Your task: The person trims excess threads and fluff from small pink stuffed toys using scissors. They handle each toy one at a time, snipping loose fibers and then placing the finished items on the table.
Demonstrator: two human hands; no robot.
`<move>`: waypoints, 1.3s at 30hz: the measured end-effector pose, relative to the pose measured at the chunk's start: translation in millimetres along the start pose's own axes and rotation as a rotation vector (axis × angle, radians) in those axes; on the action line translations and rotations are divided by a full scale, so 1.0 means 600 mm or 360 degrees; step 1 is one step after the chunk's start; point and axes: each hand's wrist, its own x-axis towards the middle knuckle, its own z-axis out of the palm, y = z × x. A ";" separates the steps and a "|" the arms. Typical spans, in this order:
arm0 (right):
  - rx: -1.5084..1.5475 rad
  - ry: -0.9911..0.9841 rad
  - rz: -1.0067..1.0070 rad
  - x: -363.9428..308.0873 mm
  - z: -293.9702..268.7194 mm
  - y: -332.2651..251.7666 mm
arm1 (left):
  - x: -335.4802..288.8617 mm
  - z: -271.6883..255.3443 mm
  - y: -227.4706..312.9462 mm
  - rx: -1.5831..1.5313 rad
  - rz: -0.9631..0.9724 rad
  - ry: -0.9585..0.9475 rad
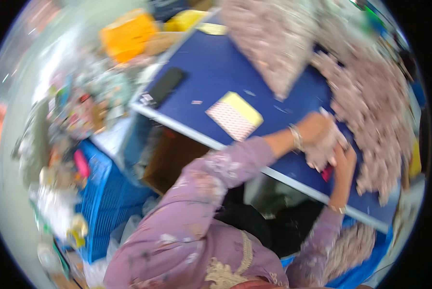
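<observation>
1. Left hand (316, 127) is grasping a pale-pink fabric piece (320, 153); right hand (345, 156) seems to be pinching its right edge. Blur is hiding exact finger contact.
2. Piece is sitting above the blue tabletop (196, 115), near the front edge. Could drop over the edge if both grips are loosening.
3. Loose pink pile (379, 111) is lying just beside the right hand: piece could be getting mixed back in, lookalikes everywhere.
4. Magenta item (327, 172) is showing just below the hands; a sweeping wrist could be knocking it off.
5. Patterned sheet (232, 115) is lying near the left forearm; sleeve could be dragging it.
</observation>
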 end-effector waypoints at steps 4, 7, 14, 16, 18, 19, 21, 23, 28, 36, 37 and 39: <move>0.0350 -0.0001 -0.0043 0.006 0.026 -0.041 | -0.025 -0.040 0.010 -0.2021 -0.0855 0.0140; 0.0369 0.0105 -0.0133 0.010 0.028 -0.032 | -0.017 -0.038 -0.002 -0.1860 -0.0805 0.0263; 0.0771 0.0096 -0.0085 -0.017 0.001 -0.031 | 0.006 -0.041 -0.008 -0.1708 -0.1032 0.0480; 0.0629 0.0260 -0.0083 -0.030 -0.024 -0.043 | 0.008 -0.070 0.009 -0.1734 -0.1364 0.0451; 0.1093 0.0903 -0.0289 -0.049 -0.087 -0.070 | 0.000 -0.070 -0.020 -0.2031 -0.1380 0.0451; 0.1636 0.1238 -0.0412 -0.057 -0.121 -0.123 | -0.010 -0.075 -0.031 -0.2013 -0.1388 0.0480; 0.2009 0.0856 -0.1020 -0.098 -0.223 -0.129 | -0.010 -0.076 -0.029 -0.2057 -0.1374 0.0461; 0.1486 0.0454 -0.1243 -0.133 -0.303 -0.073 | 0.003 -0.063 -0.011 -0.2067 -0.1310 0.0382; -0.0613 0.1161 0.0391 -0.063 -0.279 0.080 | 0.012 -0.052 0.009 -0.1966 -0.1215 0.0250; 0.0226 0.0379 0.0592 -0.002 -0.146 0.064 | -0.009 -0.054 0.000 -0.1102 -0.0723 0.0107; 0.0285 0.0391 0.0534 -0.007 -0.154 0.065 | -0.006 -0.037 0.004 -0.1206 -0.0638 0.0227; -0.0014 0.0400 0.0239 -0.006 -0.149 0.077 | -0.011 -0.056 0.031 -0.1811 -0.0775 -0.0171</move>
